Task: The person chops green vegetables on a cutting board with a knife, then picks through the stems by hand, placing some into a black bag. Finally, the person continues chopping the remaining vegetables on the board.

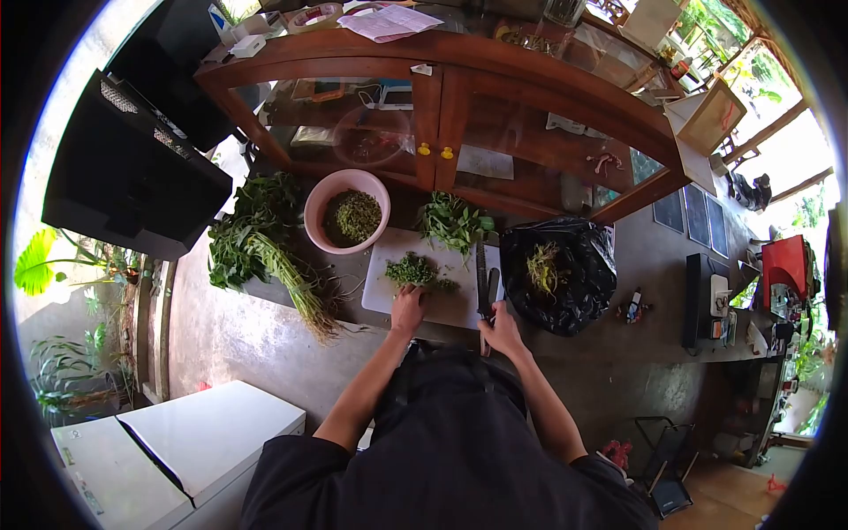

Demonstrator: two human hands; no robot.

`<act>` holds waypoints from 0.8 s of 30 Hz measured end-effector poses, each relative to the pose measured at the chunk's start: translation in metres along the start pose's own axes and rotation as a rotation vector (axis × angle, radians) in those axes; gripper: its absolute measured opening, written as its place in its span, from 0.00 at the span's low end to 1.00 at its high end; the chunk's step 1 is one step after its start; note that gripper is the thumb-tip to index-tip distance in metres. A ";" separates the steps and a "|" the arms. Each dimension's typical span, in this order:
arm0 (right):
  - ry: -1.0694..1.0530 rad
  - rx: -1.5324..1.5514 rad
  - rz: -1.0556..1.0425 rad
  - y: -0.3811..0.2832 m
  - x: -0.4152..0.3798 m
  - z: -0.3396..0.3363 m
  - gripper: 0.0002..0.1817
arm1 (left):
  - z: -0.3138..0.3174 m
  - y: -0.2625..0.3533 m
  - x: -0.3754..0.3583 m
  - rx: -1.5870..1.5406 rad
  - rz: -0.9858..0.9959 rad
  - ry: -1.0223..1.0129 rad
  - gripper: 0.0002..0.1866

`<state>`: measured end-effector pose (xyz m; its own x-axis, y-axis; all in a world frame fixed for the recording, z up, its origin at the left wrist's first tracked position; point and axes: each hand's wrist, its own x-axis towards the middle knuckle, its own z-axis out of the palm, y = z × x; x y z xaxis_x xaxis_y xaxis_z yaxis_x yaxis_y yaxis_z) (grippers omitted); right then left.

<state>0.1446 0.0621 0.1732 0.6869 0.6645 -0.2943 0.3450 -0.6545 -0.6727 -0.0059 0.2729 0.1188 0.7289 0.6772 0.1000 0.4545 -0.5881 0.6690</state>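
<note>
A white cutting board (389, 305) lies on the floor in front of me, with a pile of chopped greens (412, 268) on it. My left hand (407, 308) rests on the board just below the chopped greens. My right hand (502, 329) grips the handle of a large knife (484, 281), whose blade lies flat along the board's right side. A pink bowl (346, 212) of chopped greens stands beyond the board. A bunch of leafy greens (454, 221) lies at the board's far edge.
A big bundle of leafy stems (258, 243) lies to the left. A black plastic bag (561, 274) holding trimmings sits to the right. A wooden glass-door cabinet (442, 115) stands behind. A white chest (168, 450) is at the lower left.
</note>
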 end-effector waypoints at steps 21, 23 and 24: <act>-0.400 -0.409 -0.266 -0.002 -0.038 -0.034 0.35 | 0.008 0.002 -0.010 0.128 0.090 0.050 0.06; -0.396 -0.485 -0.300 -0.001 -0.036 -0.033 0.37 | 0.008 0.003 -0.011 0.144 0.100 0.053 0.06; -0.398 -0.485 -0.302 -0.001 -0.035 -0.033 0.37 | 0.009 0.003 -0.011 0.133 0.100 0.064 0.06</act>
<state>0.1412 0.0275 0.2067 0.2608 0.8638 -0.4310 0.7944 -0.4457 -0.4126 -0.0080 0.2596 0.1132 0.7414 0.6371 0.2109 0.4486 -0.7042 0.5504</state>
